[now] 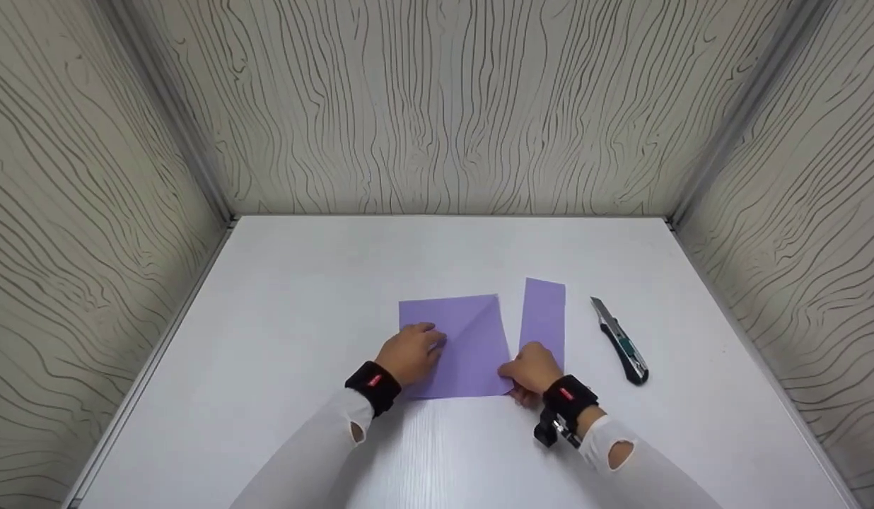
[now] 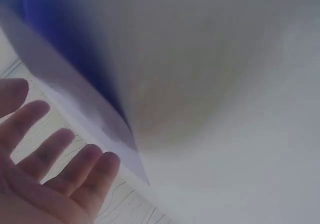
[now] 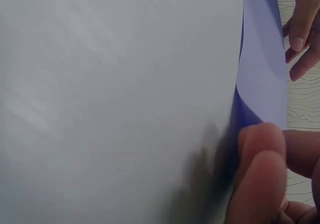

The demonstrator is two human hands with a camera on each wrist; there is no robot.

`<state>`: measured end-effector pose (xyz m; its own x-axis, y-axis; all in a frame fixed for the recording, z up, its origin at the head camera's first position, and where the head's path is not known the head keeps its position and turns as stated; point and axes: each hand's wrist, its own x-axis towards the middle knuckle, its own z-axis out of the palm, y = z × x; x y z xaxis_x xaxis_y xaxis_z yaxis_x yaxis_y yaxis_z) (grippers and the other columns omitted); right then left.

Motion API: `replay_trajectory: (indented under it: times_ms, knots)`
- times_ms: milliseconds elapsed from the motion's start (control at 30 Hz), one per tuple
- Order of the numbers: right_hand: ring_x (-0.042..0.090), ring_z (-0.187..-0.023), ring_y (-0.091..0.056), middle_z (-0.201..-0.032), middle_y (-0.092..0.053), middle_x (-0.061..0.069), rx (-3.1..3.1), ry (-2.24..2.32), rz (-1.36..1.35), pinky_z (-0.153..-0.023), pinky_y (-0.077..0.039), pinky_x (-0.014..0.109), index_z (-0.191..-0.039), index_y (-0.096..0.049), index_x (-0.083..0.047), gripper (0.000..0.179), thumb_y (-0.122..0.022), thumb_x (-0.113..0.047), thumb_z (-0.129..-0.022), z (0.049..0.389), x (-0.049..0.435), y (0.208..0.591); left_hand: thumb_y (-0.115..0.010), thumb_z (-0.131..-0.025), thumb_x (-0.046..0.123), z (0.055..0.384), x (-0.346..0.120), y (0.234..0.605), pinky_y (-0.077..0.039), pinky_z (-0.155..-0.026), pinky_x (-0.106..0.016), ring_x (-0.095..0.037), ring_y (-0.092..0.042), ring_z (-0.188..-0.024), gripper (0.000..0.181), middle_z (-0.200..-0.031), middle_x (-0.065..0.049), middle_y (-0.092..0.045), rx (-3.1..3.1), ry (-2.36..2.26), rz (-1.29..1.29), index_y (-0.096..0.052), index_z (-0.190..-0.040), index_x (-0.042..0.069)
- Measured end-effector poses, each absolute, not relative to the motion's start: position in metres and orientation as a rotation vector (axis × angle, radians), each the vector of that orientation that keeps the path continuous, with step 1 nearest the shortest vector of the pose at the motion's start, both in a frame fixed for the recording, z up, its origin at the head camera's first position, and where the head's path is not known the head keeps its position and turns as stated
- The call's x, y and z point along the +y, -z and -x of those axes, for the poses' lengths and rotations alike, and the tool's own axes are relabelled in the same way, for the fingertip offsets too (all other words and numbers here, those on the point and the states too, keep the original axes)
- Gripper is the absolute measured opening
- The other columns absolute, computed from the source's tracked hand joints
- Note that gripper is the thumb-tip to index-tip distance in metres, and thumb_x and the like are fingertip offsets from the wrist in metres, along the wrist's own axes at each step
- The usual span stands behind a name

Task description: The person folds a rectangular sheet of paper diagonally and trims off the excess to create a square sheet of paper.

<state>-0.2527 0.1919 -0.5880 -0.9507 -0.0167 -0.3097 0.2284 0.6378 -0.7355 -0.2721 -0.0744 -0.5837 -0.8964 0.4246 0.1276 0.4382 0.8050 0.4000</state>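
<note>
A square sheet of purple paper lies on the table with a diagonal crease running to its far right corner. On its left part rests my left hand, fingers spread loosely; the left wrist view shows those fingers extended over the sheet's edge. My right hand pinches the sheet's near right corner between thumb and fingers, and in the right wrist view the paper curls up slightly beside the fingertips. Partly under the right hand lies a narrow purple paper strip.
To the right of the strip, a utility knife with a black and green handle lies with its blade out, pointing away. The white table is enclosed by wood-grain panels at the back and both sides.
</note>
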Motion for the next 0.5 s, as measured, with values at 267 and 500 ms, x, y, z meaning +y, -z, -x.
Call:
replay_trajectory:
  times_ms: [267, 500]
  knots:
    - [0.016, -0.046, -0.053, -0.053, -0.057, 0.001, 2.874, 0.758, 0.028, -0.042, -0.039, 0.028, -0.062, -0.061, -0.008, 0.036, -0.083, -0.025, -0.085, 0.254, 0.189, 0.574, -0.069, -0.105, 0.016, 0.269, -0.074, 0.595, -0.061, -0.102, -0.052, -0.041, -0.073, -0.120, 0.024, -0.131, -0.013, -0.077, -2.896, 0.424, 0.825, -0.082, -0.125, 0.013]
    - [0.022, -0.058, -0.057, -0.063, -0.059, 0.004, 3.132, 0.485, 0.218, -0.050, -0.044, 0.038, -0.078, -0.066, -0.004, 0.029, -0.084, -0.024, -0.088, 0.259, 0.168, 0.572, -0.069, -0.106, 0.017, 0.269, -0.071, 0.595, -0.061, -0.100, -0.052, -0.041, -0.073, -0.119, 0.024, -0.132, -0.012, -0.078, -2.880, 0.404, 0.819, -0.082, -0.125, 0.014]
